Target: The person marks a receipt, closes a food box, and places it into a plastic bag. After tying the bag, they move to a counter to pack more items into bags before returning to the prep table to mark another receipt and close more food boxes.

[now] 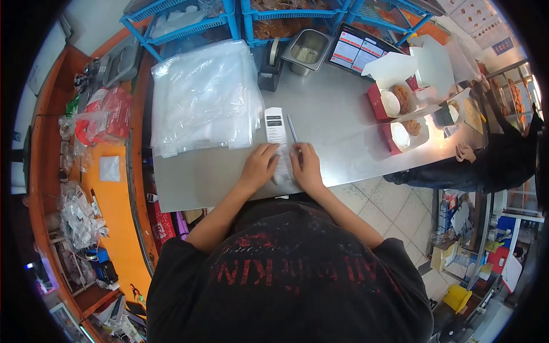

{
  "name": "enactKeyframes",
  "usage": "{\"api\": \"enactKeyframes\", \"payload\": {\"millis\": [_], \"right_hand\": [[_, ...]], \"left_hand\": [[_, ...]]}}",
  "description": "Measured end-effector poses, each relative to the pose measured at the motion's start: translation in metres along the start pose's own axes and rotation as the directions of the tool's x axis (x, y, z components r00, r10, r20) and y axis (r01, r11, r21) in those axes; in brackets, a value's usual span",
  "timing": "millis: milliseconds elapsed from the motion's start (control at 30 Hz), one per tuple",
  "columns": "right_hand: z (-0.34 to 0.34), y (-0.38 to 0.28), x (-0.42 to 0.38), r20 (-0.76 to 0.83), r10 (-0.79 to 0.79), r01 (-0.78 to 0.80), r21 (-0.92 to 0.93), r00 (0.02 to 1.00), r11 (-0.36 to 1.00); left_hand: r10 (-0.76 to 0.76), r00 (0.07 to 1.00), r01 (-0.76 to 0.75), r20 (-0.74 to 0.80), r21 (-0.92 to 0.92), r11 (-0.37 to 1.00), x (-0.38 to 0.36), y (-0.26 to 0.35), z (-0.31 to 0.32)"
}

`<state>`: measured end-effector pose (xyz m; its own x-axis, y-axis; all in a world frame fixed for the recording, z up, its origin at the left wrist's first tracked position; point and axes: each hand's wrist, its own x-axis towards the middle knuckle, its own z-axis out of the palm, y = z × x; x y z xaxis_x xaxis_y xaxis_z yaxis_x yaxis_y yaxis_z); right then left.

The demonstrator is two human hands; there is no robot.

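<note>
A long printed receipt [275, 128] lies on the steel counter in front of me, its lower part running between my hands. My left hand [261, 166] has its fingers bent and pressed together at the receipt's left edge. On the other side, my right hand [306, 166] is closed, its thumb side by the receipt's right edge. A slim silver pen [291, 127] points away from me, its near end at my right fingers. My fingers partly cover the lower receipt and the pen's near end.
Clear plastic bags [206, 97] are stacked left on the steel counter [337, 137]. Behind stand a metal container [307, 52], a tablet [361, 50] and blue racks [294, 14]. Open boxes with fried chicken [403, 100] sit right. Another person's hand [465, 152] is at far right.
</note>
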<state>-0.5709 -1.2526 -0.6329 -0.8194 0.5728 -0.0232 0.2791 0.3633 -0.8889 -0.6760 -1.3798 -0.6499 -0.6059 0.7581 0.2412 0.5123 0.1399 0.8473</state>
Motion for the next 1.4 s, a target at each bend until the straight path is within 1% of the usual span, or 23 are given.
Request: {"api": "enactKeyframes", "payload": {"millis": [33,67,133,167,233,300,333,367,400,433,467,533,567,633,667,733,767,933,1000,1100,1300,1333,1400], "right_hand": [[0.006,0.006,0.013,-0.114,-0.229,0.195,-0.25,0.967,0.948],[0.012,0.013,0.029,-0.122,-0.226,0.189,-0.258,0.967,0.948],[0.014,0.026,0.054,0.018,-0.304,0.255,-0.591,0.952,0.765],[0.008,0.032,0.059,0.001,-0.293,0.235,-0.6,0.956,0.765],[0.004,0.033,0.069,0.054,-0.095,0.105,-0.697,0.994,0.71],[-0.023,0.043,0.059,-0.025,-0.059,0.028,-0.659,0.998,0.752],[-0.037,0.058,0.051,-0.129,-0.159,0.051,-0.6,0.979,0.798],[-0.059,0.058,0.039,-0.255,-0.176,-0.004,-0.579,0.951,0.815],[-0.088,0.063,0.03,-0.339,-0.061,-0.128,-0.509,0.939,0.851],[-0.115,0.062,0.02,-0.441,-0.109,-0.196,-0.589,0.891,0.784],[-0.132,0.083,0.019,-0.576,-0.343,-0.227,-0.698,0.742,0.679],[-0.166,0.076,0.02,-0.608,-0.431,-0.309,-0.752,0.666,0.582],[-0.172,0.078,0.021,-0.608,-0.428,-0.309,-0.751,0.669,0.584],[-0.179,0.082,0.027,-0.461,-0.274,-0.254,-0.793,0.844,0.554],[-0.178,0.084,0.031,-0.46,-0.271,-0.254,-0.792,0.845,0.555],[-0.171,0.08,0.037,-0.343,-0.24,-0.155,-0.808,0.908,0.568],[-0.161,0.074,0.036,-0.325,-0.286,-0.088,-0.784,0.901,0.614],[-0.099,0.039,0.033,-0.226,-0.235,0.036,-0.643,0.945,0.765],[-0.074,0.028,0.035,-0.149,-0.216,0.08,-0.619,0.965,0.781],[-0.047,0.013,0.05,-0.077,-0.322,0.226,-0.562,0.943,0.795],[-0.032,0.006,0.094,-0.013,-0.331,0.276,-0.524,0.944,0.806],[-0.037,0.001,0.093,-0.012,-0.329,0.274,-0.525,0.944,0.805],[-0.051,-0.009,0.095,-0.193,-0.319,0.212,-0.433,0.928,0.876]], "left_hand": [[0.082,0.995,-0.093,0.061,0.212,0.973,-0.001,-0.011,-0.005],[0.155,0.978,-0.198,0.136,0.404,0.893,-0.001,-0.021,-0.008],[0.13,0.976,-0.189,0.174,0.391,0.901,-0.002,-0.022,-0.008],[0.144,0.978,-0.197,0.153,0.427,0.883,-0.001,-0.021,-0.007],[0.161,0.978,-0.206,0.134,0.473,0.857,0.005,-0.022,-0.007],[0.159,0.976,-0.211,0.151,0.447,0.869,0.007,-0.027,-0.006],[0.143,0.979,-0.194,0.144,0.459,0.867,0.007,-0.027,-0.007],[0.129,0.98,-0.186,0.153,0.455,0.871,0.007,-0.026,-0.007],[0.119,0.98,-0.18,0.161,0.447,0.876,0.008,-0.025,-0.006],[0.12,0.98,-0.182,0.161,0.454,0.872,0.008,-0.025,-0.006],[0.113,0.981,-0.174,0.159,0.458,0.872,0.009,-0.025,-0.006],[0.117,0.98,-0.178,0.158,0.457,0.871,0.009,-0.024,-0.006],[0.114,0.981,-0.175,0.159,0.459,0.871,0.008,-0.025,-0.006],[0.128,0.98,-0.184,0.152,0.447,0.875,0.009,-0.025,-0.006],[0.126,0.98,-0.182,0.154,0.448,0.875,0.009,-0.024,-0.005],[0.122,0.981,-0.18,0.153,0.458,0.871,0.009,-0.023,-0.005],[0.125,0.98,-0.184,0.157,0.456,0.871,0.009,-0.023,-0.006],[0.084,0.981,-0.156,0.172,0.463,0.873,0.01,-0.021,-0.005],[0.092,0.98,-0.164,0.176,0.458,0.874,0.011,-0.021,-0.005],[0.088,0.981,-0.16,0.173,0.464,0.871,0.01,-0.02,-0.005],[0.072,0.982,-0.148,0.174,0.48,0.865,0.012,-0.018,-0.005],[0.067,0.983,-0.142,0.17,0.477,0.867,0.012,-0.017,-0.004],[0.069,0.984,-0.141,0.166,0.473,0.87,0.012,-0.018,-0.004]]}}
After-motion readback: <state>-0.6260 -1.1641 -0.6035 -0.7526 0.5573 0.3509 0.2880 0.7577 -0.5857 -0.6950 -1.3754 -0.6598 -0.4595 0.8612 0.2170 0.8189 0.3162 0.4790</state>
